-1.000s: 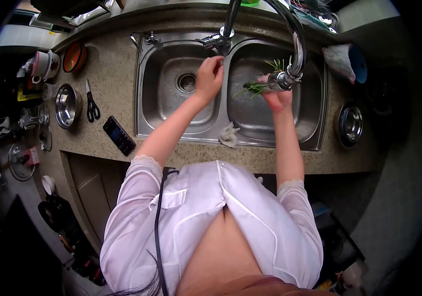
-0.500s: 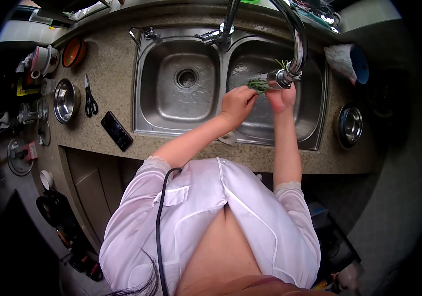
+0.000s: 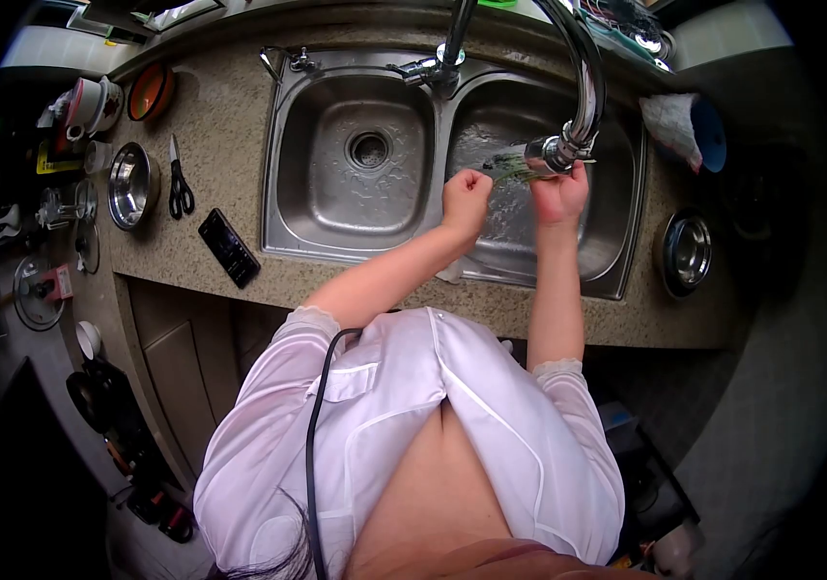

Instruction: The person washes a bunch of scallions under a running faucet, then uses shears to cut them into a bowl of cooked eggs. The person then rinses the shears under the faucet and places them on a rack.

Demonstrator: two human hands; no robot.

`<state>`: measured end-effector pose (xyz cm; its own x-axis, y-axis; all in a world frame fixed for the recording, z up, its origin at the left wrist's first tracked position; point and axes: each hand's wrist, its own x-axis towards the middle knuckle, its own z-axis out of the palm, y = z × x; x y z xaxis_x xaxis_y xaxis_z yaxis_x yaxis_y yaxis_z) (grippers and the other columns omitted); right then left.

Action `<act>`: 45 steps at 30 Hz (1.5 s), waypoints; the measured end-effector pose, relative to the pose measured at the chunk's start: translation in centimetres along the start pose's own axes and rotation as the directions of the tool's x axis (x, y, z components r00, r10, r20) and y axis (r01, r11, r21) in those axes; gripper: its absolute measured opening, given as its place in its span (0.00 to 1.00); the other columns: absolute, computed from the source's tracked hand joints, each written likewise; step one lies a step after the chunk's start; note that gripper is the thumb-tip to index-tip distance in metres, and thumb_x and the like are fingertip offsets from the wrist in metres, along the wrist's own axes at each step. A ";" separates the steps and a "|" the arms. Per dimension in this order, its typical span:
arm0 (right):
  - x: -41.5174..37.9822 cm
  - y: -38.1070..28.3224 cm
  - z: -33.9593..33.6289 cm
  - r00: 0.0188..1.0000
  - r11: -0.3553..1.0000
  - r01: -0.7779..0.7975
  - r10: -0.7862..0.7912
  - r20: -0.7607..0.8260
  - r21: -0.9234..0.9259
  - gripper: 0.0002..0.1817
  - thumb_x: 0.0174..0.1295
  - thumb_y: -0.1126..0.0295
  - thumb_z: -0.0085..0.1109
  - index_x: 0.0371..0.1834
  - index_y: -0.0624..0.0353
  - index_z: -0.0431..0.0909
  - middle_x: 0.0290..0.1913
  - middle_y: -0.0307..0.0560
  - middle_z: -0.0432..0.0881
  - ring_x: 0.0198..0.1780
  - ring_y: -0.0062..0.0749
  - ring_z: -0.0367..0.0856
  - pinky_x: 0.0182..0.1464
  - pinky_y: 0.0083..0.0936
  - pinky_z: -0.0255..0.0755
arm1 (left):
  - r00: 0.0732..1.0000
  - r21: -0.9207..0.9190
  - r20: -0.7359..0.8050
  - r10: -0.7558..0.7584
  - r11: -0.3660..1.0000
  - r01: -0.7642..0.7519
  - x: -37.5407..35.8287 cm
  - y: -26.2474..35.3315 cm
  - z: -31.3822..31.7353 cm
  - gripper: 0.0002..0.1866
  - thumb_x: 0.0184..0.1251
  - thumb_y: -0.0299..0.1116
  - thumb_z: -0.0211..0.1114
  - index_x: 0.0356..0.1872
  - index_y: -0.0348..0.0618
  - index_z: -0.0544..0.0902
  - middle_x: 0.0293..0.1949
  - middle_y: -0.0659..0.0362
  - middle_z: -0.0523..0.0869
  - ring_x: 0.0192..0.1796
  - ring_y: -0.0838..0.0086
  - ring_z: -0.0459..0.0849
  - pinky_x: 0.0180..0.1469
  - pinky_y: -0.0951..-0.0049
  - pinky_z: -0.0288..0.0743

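Over the right sink basin (image 3: 607,222), thin green stems (image 3: 508,166) lie under running water from the faucet head (image 3: 547,155). My left hand (image 3: 467,198) is closed in a fist-like pinch at the near left end of the stems, above the divider side of the basin. The fingers wrap round the stem ends. My right hand (image 3: 558,198) is behind and below the faucet head, closed round the other end of the greens. The faucet partly hides its fingers. The left basin (image 3: 351,198) holds only wet patches around its drain.
On the counter (image 3: 240,126) left of the sink are a phone (image 3: 229,248), black-handled scissors (image 3: 180,188), a steel bowl (image 3: 131,187) and an orange bowl (image 3: 151,92). Right of the sink stand a steel bowl (image 3: 686,252) and a blue container (image 3: 706,132). The curved faucet neck (image 3: 587,68) arches overhead.
My left hand has turned upward into a tighter fist and moved slightly left, away from the faucet head. My right hand stays beside the faucet. The view has shifted slightly.
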<state>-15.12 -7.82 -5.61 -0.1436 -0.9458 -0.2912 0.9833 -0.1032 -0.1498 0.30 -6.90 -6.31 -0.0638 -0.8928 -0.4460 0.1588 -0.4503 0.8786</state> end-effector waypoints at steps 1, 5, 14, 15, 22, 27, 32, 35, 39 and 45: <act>0.0 -0.5 0.0 0.999 1.000 0.020 -0.020 -0.049 -0.002 0.15 0.62 0.64 0.37 0.39 0.59 0.73 0.41 0.46 0.77 0.45 0.38 0.73 0.58 0.45 0.61 | 0.997 0.007 0.046 -0.067 0.998 0.067 0.3 -0.5 -0.6 0.04 0.56 0.29 0.58 0.25 0.42 0.77 0.22 0.65 0.76 0.22 0.84 0.69 0.23 0.82 0.59; 0.9 -3.2 -3.0 0.984 0.994 -0.092 0.081 0.160 0.065 0.12 0.62 0.66 0.37 0.31 0.57 0.71 0.36 0.44 0.77 0.43 0.35 0.73 0.59 0.42 0.61 | 0.931 -0.007 0.236 -0.277 0.958 0.287 0.6 -0.9 -1.9 0.05 0.58 0.29 0.57 0.30 0.40 0.79 0.25 0.63 0.79 0.23 0.83 0.73 0.24 0.84 0.64; -0.8 -3.0 0.5 0.986 0.997 -0.077 0.072 0.149 0.030 0.11 0.64 0.65 0.40 0.23 0.53 0.62 0.17 0.34 0.56 0.26 0.24 0.58 0.38 0.22 0.59 | 0.903 0.045 0.288 -0.319 0.946 0.320 2.5 -2.1 -2.8 0.08 0.63 0.32 0.57 0.36 0.37 0.79 0.30 0.58 0.82 0.29 0.79 0.79 0.32 0.82 0.74; -0.9 -3.1 0.6 0.986 0.997 -0.077 0.072 0.147 0.030 0.11 0.64 0.65 0.40 0.23 0.53 0.62 0.17 0.34 0.56 0.26 0.24 0.58 0.38 0.22 0.59 | 0.886 0.016 0.326 -0.331 0.939 0.345 2.2 -0.9 -2.8 0.10 0.63 0.34 0.57 0.36 0.37 0.79 0.30 0.58 0.82 0.29 0.79 0.79 0.32 0.82 0.74; -0.9 -3.1 0.8 0.999 1.000 -0.021 0.022 0.029 -0.014 0.11 0.64 0.65 0.40 0.23 0.53 0.62 0.17 0.34 0.56 0.26 0.25 0.60 0.40 0.23 0.59 | 0.777 0.069 0.570 -0.269 0.957 0.281 0.5 5.3 -2.0 0.13 0.62 0.37 0.58 0.30 0.36 0.80 0.26 0.60 0.82 0.27 0.80 0.78 0.30 0.82 0.72; -1.0 -2.8 1.0 1.000 0.999 -0.023 0.023 -0.013 -0.031 0.12 0.64 0.64 0.39 0.23 0.53 0.62 0.16 0.34 0.56 0.26 0.25 0.60 0.40 0.23 0.60 | 0.761 0.079 0.632 -0.146 0.989 0.124 0.4 4.4 -1.8 0.10 0.58 0.34 0.61 0.29 0.36 0.81 0.23 0.62 0.81 0.25 0.82 0.77 0.29 0.82 0.71; -1.0 -3.2 0.0 0.989 0.993 -0.078 0.088 0.118 -0.087 0.10 0.61 0.66 0.41 0.21 0.52 0.63 0.16 0.34 0.60 0.25 0.26 0.62 0.48 0.34 0.63 | 0.792 0.044 0.583 -0.180 0.981 0.190 0.9 2.8 -1.6 0.07 0.54 0.29 0.59 0.23 0.36 0.80 0.20 0.63 0.79 0.23 0.82 0.75 0.27 0.82 0.68; -1.0 -2.8 -0.3 0.995 0.994 -0.081 0.085 0.058 -0.074 0.10 0.61 0.66 0.41 0.21 0.52 0.62 0.15 0.34 0.59 0.25 0.26 0.60 0.47 0.32 0.63 | 0.881 0.172 0.468 -0.078 0.985 -0.004 1.3 1.5 -1.2 0.07 0.50 0.28 0.56 0.20 0.36 0.79 0.18 0.61 0.78 0.21 0.81 0.74 0.24 0.81 0.65; -1.6 -1.5 1.2 0.996 0.992 -0.021 0.010 -0.089 -0.126 0.11 0.62 0.65 0.41 0.21 0.52 0.62 0.15 0.34 0.56 0.24 0.26 0.58 0.44 0.30 0.63 | 0.909 0.045 0.259 -0.328 0.944 0.328 1.5 1.0 -1.0 0.06 0.49 0.28 0.54 0.19 0.40 0.77 0.18 0.62 0.76 0.20 0.82 0.71 0.21 0.81 0.60; -2.1 -3.4 1.9 0.983 0.994 -0.057 0.073 0.167 -0.095 0.11 0.65 0.65 0.37 0.24 0.53 0.60 0.17 0.34 0.55 0.26 0.25 0.59 0.43 0.28 0.61 | 0.837 0.057 0.238 -0.493 0.867 0.495 3.3 -0.8 -2.2 0.07 0.52 0.31 0.53 0.26 0.40 0.78 0.22 0.59 0.79 0.21 0.80 0.73 0.22 0.80 0.64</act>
<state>-17.95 -6.04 -2.64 -0.0509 -0.9889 -0.1395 0.9748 -0.0188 -0.2223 2.11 -9.48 -8.86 -0.3661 -0.5283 -0.7660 0.0496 -0.8331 0.5509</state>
